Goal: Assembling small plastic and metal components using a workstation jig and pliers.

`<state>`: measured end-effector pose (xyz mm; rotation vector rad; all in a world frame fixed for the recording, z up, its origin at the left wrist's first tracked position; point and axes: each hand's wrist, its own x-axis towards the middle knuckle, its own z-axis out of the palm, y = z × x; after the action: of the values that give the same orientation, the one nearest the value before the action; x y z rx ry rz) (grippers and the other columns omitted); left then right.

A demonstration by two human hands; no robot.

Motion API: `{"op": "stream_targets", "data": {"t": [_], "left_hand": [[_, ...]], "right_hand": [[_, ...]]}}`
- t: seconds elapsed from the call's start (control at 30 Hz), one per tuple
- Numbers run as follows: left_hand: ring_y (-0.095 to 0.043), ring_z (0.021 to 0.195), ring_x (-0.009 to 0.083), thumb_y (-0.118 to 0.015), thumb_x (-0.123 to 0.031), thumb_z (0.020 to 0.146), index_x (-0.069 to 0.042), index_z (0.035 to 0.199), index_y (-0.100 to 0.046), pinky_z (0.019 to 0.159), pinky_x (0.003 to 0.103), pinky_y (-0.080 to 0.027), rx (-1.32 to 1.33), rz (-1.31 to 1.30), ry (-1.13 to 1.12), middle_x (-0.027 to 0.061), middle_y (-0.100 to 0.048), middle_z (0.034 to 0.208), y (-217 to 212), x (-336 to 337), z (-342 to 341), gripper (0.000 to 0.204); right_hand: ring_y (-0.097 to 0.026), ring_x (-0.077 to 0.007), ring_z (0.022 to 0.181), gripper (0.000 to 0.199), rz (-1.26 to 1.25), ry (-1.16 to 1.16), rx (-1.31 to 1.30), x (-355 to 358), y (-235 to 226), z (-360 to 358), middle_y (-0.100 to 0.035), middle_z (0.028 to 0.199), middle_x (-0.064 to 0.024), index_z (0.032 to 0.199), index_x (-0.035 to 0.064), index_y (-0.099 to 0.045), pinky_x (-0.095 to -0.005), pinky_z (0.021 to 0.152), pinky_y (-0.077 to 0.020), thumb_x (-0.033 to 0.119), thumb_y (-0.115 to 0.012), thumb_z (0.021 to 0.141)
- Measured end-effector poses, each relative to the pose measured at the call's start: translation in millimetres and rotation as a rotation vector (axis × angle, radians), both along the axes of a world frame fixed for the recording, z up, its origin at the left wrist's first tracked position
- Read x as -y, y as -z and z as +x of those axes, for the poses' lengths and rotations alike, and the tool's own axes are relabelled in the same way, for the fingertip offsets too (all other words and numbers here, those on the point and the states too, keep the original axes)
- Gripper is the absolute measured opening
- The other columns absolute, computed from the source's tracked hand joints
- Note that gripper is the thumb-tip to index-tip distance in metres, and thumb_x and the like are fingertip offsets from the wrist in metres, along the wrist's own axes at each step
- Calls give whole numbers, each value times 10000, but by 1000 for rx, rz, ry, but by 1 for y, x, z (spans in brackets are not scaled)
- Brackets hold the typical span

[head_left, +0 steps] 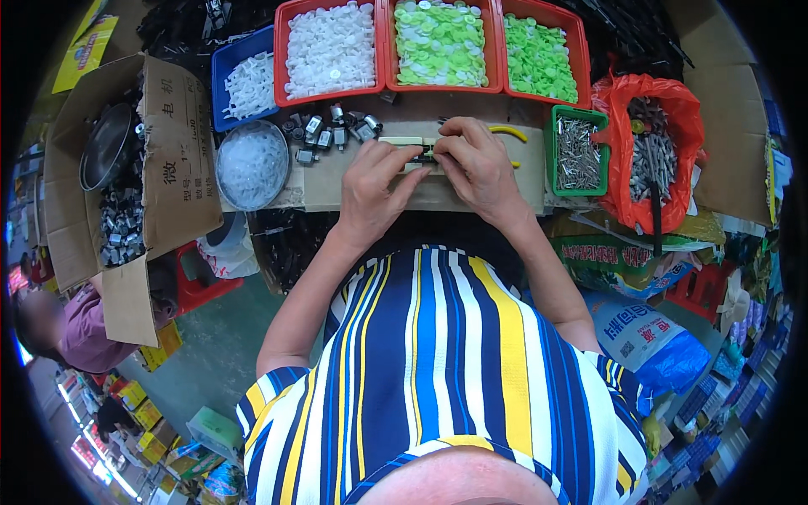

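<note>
Both hands meet over the board (324,187) at the middle of the bench. My left hand (370,187) is closed, thumb and fingers pinching the left end of a small dark-and-pale part (427,152). At its right end my right hand (478,168) pinches the same part; the fingers cover much of it, so its exact kind is unclear. Just behind lies a pale block (407,140), partly hidden by the left fingers. Yellow-handled pliers (511,132) rest beyond the right hand. Several small metal motors (315,128) lie loose to the left of my left hand.
Red trays hold white pieces (330,50) and green ones (539,59); a blue tray (220,84) stands left. Near it are a clear round tub (252,165) and a carton of motors (181,151). Right stand a green basket of metal pins (579,151) and a red bag (692,126). Another person (88,328) sits left.
</note>
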<state>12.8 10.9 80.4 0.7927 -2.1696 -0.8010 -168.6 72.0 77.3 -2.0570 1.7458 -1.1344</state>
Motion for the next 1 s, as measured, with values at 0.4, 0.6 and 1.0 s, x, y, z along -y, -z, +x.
{"op": "stream_targets", "data": {"t": [0.4,0.6,1.0], "left_hand": [[-551,719,209,-732,-109,766,-66,1022,-685,647,351,-434,242,-433,102,32,-539,728,19,-2,12,263],[-552,744,199,-655,-119,785,-62,1033,-685,678,341,-437,338,-601,142,27,-533,723,18,2,12,256],[-552,752,190,-591,-133,763,13,957,-657,709,325,-435,514,-829,341,48,-554,718,0,9,0,252]], "right_hand": [[-589,-310,960,130,82,-12,-125,5,3,8,-585,1024,-117,888,30,-613,-411,776,-465,45,-688,783],[-573,-267,973,108,111,19,-114,4,4,10,-571,1007,-72,898,62,-617,-414,802,-433,84,-676,810],[-563,-279,986,145,88,-16,-61,1,6,6,-573,1000,-75,950,65,-615,-418,822,-431,90,-675,820]]}}
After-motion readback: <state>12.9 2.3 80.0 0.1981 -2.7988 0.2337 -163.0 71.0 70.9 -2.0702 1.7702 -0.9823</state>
